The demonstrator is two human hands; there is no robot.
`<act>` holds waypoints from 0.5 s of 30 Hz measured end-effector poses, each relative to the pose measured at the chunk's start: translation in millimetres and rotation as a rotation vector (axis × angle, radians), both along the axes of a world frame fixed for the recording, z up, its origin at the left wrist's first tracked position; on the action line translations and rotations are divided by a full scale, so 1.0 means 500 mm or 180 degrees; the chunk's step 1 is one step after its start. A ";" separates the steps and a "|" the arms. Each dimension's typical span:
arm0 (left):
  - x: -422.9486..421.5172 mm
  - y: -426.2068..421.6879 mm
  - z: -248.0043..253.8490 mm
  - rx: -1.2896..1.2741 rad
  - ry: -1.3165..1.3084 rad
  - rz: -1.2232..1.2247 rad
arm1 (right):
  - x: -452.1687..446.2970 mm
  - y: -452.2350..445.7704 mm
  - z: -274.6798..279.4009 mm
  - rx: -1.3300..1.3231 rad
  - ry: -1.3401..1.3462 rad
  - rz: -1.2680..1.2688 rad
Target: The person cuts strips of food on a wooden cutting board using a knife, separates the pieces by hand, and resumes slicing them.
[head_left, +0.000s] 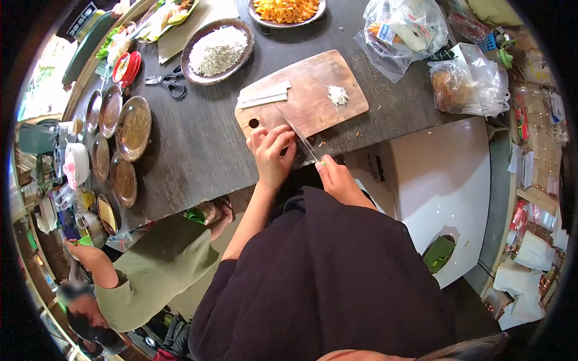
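My right hand grips a knife by its handle, the blade pointing away from me over the near edge of a wooden cutting board. My left hand has its fingers curled in at the near left part of the board, beside the blade and the board's round hole. Whatever those fingers hold, if anything, is hidden. Flat white strips lie at the board's left side. A small heap of white shreds sits toward its right.
Behind the board stand a bowl of white shreds and a bowl of orange pieces. Scissors and several brown plates lie left. Plastic bags are at right. Another person is at lower left.
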State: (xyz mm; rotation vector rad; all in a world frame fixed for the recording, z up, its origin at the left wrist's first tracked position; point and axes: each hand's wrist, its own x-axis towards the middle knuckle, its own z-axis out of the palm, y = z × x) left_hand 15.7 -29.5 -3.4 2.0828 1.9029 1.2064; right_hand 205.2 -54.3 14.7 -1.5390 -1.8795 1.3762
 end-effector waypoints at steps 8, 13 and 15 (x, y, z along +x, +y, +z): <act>-0.004 0.000 -0.002 -0.0051 -0.0083 0.0004 | 0.000 -0.005 0.020 -0.0087 0.0084 -0.0097; -0.003 -0.001 0.006 -0.0098 -0.0111 0.0001 | -0.004 -0.008 0.017 0.0020 0.0022 -0.0074; -0.004 0.001 0.006 -0.0116 -0.0108 0.0002 | -0.012 -0.008 0.021 0.0044 -0.0141 -0.0100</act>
